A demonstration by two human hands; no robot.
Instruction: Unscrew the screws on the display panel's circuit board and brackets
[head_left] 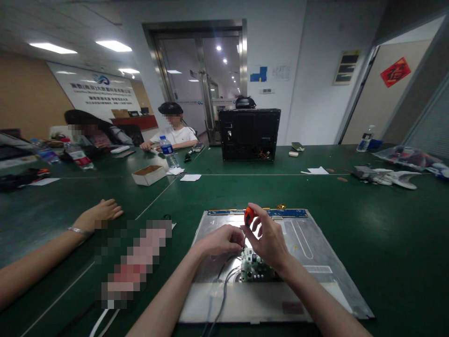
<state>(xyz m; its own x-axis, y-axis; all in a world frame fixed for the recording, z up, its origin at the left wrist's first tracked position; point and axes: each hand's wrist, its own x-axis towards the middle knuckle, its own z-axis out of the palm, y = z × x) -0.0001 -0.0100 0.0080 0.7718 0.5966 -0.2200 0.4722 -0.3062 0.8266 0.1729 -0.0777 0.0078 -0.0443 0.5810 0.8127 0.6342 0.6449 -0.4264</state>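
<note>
Carefully, the person's right hand [272, 238] grips an orange-and-black screwdriver [249, 216] upright, thumb and fingertips clamped on its handle above a green circuit board [254, 269]. The left hand [224, 239] is bunched just beside the screwdriver's lower end, at the board's far left corner, its fingers together; whether they pinch the shaft or a connector cannot be told.

The board rests on a metal-backed display panel [321, 250], between its left and right edges, and the right forearm covers part of it. Dark cables [225, 292] run from beside the board's left edge across the panel's near edge. Along the panel's far edge lies a narrow blue circuit strip [224, 213], a gold-coloured piece [281, 206] close behind it.

The panel lies flat on a green tabletop [393, 224], well short of the far edge, near which a black casing [249, 135] stands upright. Off the panel's left edge, a co-worker's hand [104, 213] rests on the surface, near a white cardboard box [149, 175] and a blue-labelled bottle [167, 149].
</note>
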